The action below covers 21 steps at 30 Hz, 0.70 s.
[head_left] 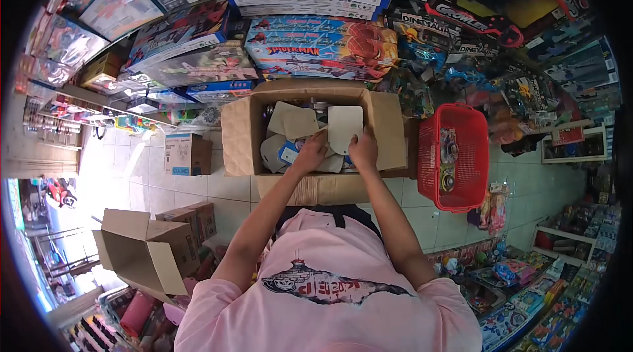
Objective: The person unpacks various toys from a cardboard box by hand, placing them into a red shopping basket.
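An open cardboard box (302,191) lies in front of me with its flaps spread, holding several grey-beige cards or flat packs. My right hand (363,150) grips the lower right edge of a pale, rounded square card (345,129) at the right side of the box. Beside that card's lower left edge is my left hand (312,152), its fingers bent together over the contents; what they hold, if anything, is too small to tell. A blue and white item (288,153) shows just left of my left hand, among the other cards.
A red plastic basket (465,201) with a few items stands right of the box. Toy boxes (316,48) are stacked beyond it. On the left are a small closed carton (187,154) and an open empty carton (173,261). Packaged toys (514,273) lie at the lower right.
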Each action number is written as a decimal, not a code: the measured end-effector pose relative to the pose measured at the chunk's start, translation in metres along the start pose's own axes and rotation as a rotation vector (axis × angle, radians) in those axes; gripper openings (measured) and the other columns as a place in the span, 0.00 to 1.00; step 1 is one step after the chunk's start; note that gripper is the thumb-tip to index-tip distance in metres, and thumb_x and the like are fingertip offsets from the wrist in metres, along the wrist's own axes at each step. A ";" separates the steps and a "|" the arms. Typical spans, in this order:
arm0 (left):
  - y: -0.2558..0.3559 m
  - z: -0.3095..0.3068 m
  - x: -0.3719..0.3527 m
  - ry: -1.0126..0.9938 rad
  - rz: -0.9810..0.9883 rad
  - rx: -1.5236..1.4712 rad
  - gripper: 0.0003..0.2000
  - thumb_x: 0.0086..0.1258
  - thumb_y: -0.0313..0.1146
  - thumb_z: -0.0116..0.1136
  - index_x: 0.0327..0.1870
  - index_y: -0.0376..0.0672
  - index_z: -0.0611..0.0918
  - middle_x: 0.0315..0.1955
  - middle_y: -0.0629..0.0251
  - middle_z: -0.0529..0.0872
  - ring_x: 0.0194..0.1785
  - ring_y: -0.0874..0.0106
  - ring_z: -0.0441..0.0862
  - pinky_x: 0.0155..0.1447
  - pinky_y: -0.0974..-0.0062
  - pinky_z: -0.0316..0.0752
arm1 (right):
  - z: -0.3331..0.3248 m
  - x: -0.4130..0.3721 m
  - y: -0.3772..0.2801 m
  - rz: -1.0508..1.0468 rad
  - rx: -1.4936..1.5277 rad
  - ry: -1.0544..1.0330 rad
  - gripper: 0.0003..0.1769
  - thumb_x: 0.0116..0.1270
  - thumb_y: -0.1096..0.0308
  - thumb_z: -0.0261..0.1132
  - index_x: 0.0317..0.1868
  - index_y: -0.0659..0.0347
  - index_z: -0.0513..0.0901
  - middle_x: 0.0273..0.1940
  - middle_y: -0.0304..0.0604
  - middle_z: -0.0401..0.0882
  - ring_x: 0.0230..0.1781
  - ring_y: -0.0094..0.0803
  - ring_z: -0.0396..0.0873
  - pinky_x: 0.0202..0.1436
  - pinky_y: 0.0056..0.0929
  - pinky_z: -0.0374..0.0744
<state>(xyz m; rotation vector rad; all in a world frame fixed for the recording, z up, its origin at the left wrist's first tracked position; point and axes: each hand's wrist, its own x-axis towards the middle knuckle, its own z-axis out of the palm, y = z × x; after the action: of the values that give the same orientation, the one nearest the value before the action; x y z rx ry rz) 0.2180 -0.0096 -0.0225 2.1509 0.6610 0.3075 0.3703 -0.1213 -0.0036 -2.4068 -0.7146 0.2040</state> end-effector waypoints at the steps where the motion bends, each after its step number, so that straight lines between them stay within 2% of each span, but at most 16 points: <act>1: 0.002 0.001 0.001 -0.004 -0.010 -0.023 0.24 0.71 0.30 0.56 0.66 0.30 0.71 0.64 0.43 0.75 0.69 0.49 0.71 0.71 0.60 0.66 | 0.006 0.006 -0.001 0.006 -0.051 0.018 0.14 0.64 0.71 0.63 0.48 0.68 0.79 0.43 0.59 0.82 0.48 0.56 0.82 0.50 0.49 0.79; 3: -0.003 -0.001 0.000 0.001 -0.025 -0.044 0.24 0.72 0.31 0.56 0.67 0.32 0.71 0.63 0.43 0.75 0.70 0.51 0.71 0.72 0.63 0.66 | 0.010 0.012 -0.005 0.002 -0.098 0.033 0.14 0.65 0.70 0.64 0.48 0.69 0.79 0.42 0.58 0.83 0.46 0.55 0.83 0.49 0.50 0.79; 5: -0.013 0.000 0.000 -0.039 -0.129 -0.222 0.24 0.76 0.33 0.55 0.69 0.34 0.70 0.65 0.48 0.76 0.71 0.56 0.71 0.72 0.66 0.66 | 0.002 0.017 -0.004 0.032 0.119 -0.176 0.13 0.65 0.69 0.65 0.48 0.66 0.78 0.37 0.54 0.84 0.42 0.53 0.84 0.47 0.47 0.80; 6: -0.012 -0.003 -0.003 -0.037 -0.131 -0.224 0.24 0.76 0.33 0.55 0.69 0.34 0.70 0.65 0.48 0.76 0.71 0.56 0.71 0.72 0.66 0.66 | -0.003 0.016 -0.006 0.030 0.117 -0.177 0.13 0.65 0.69 0.65 0.48 0.66 0.78 0.37 0.54 0.84 0.42 0.53 0.84 0.47 0.47 0.80; 8: -0.001 -0.019 -0.009 -0.087 -0.243 -0.612 0.24 0.80 0.42 0.50 0.70 0.37 0.71 0.65 0.55 0.77 0.70 0.61 0.73 0.72 0.65 0.65 | -0.018 0.011 -0.012 -0.106 0.223 -0.189 0.11 0.68 0.70 0.65 0.48 0.64 0.78 0.33 0.49 0.83 0.37 0.49 0.84 0.44 0.41 0.80; 9: 0.009 -0.028 -0.013 -0.085 -0.245 -0.611 0.24 0.80 0.42 0.50 0.70 0.37 0.71 0.65 0.55 0.77 0.70 0.61 0.73 0.72 0.65 0.65 | -0.026 0.007 -0.017 -0.107 0.224 -0.191 0.11 0.68 0.70 0.65 0.48 0.64 0.78 0.33 0.49 0.83 0.37 0.49 0.84 0.44 0.41 0.80; 11: 0.029 -0.047 -0.027 -0.015 -0.377 -0.733 0.29 0.81 0.54 0.44 0.71 0.38 0.71 0.66 0.59 0.77 0.68 0.63 0.74 0.72 0.63 0.66 | -0.045 -0.006 -0.031 -0.239 0.413 -0.102 0.08 0.70 0.74 0.62 0.48 0.63 0.78 0.34 0.49 0.81 0.35 0.45 0.82 0.41 0.37 0.79; 12: 0.030 -0.055 -0.030 -0.014 -0.380 -0.732 0.29 0.81 0.54 0.44 0.71 0.38 0.71 0.66 0.59 0.77 0.68 0.63 0.74 0.72 0.63 0.66 | -0.056 -0.013 -0.040 -0.238 0.414 -0.105 0.08 0.70 0.74 0.62 0.48 0.63 0.78 0.34 0.49 0.81 0.35 0.45 0.82 0.41 0.37 0.79; 14: 0.029 -0.072 -0.035 -0.217 -0.568 -1.060 0.35 0.79 0.62 0.40 0.71 0.39 0.70 0.65 0.57 0.77 0.67 0.65 0.75 0.72 0.61 0.66 | -0.074 -0.025 -0.054 -0.515 0.586 -0.119 0.05 0.71 0.77 0.59 0.46 0.65 0.78 0.40 0.50 0.81 0.37 0.44 0.82 0.41 0.36 0.79; 15: 0.034 -0.081 -0.041 -0.215 -0.571 -1.060 0.35 0.79 0.62 0.40 0.71 0.39 0.70 0.65 0.57 0.77 0.67 0.65 0.75 0.72 0.61 0.66 | -0.078 -0.029 -0.054 -0.566 0.564 -0.194 0.09 0.61 0.81 0.61 0.42 0.63 0.79 0.42 0.48 0.80 0.46 0.49 0.79 0.49 0.41 0.76; 16: 0.041 -0.091 -0.048 -0.231 -0.591 -1.340 0.36 0.78 0.63 0.42 0.72 0.38 0.69 0.66 0.57 0.77 0.66 0.65 0.76 0.71 0.62 0.68 | -0.080 -0.032 -0.055 -0.567 0.565 -0.197 0.09 0.61 0.81 0.61 0.42 0.63 0.79 0.42 0.48 0.80 0.46 0.49 0.79 0.49 0.41 0.76; 17: 0.046 -0.097 -0.054 -0.243 -0.603 -1.621 0.37 0.77 0.64 0.43 0.72 0.38 0.68 0.66 0.57 0.76 0.66 0.65 0.76 0.71 0.62 0.69 | -0.081 -0.034 -0.057 -0.683 0.548 -0.187 0.11 0.57 0.82 0.62 0.41 0.63 0.80 0.43 0.48 0.81 0.47 0.49 0.79 0.50 0.41 0.76; 18: 0.043 -0.096 -0.058 -0.238 -0.602 -1.621 0.37 0.77 0.64 0.43 0.72 0.38 0.68 0.66 0.57 0.76 0.66 0.65 0.76 0.71 0.62 0.69 | -0.081 -0.037 -0.059 -0.800 0.530 -0.178 0.13 0.54 0.84 0.63 0.40 0.63 0.80 0.43 0.47 0.81 0.48 0.49 0.79 0.51 0.40 0.76; 19: 0.040 -0.095 -0.062 -0.213 -0.505 -1.486 0.36 0.77 0.62 0.44 0.72 0.39 0.68 0.66 0.57 0.75 0.65 0.65 0.77 0.70 0.63 0.71 | -0.080 -0.040 -0.060 -0.840 0.483 -0.188 0.14 0.49 0.86 0.64 0.37 0.63 0.81 0.45 0.45 0.81 0.50 0.48 0.79 0.52 0.41 0.77; 20: 0.036 -0.095 -0.066 -0.187 -0.411 -1.348 0.35 0.78 0.61 0.45 0.72 0.39 0.68 0.67 0.57 0.74 0.65 0.65 0.77 0.69 0.64 0.73 | -0.079 -0.044 -0.061 -0.843 0.486 -0.191 0.14 0.49 0.86 0.64 0.37 0.63 0.81 0.45 0.45 0.81 0.50 0.48 0.79 0.52 0.41 0.77; 21: 0.038 -0.099 -0.071 -0.174 -0.429 -1.258 0.31 0.77 0.50 0.54 0.74 0.40 0.65 0.66 0.59 0.74 0.66 0.67 0.76 0.66 0.67 0.75 | -0.078 -0.047 -0.061 -0.866 0.455 -0.237 0.13 0.49 0.86 0.65 0.36 0.63 0.82 0.46 0.45 0.81 0.51 0.47 0.79 0.53 0.41 0.77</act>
<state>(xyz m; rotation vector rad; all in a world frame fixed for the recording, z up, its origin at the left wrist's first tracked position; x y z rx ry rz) 0.1299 -0.0030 0.0688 0.8030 0.5672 0.2025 0.3276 -0.1463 0.0937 -1.4940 -1.5505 0.2514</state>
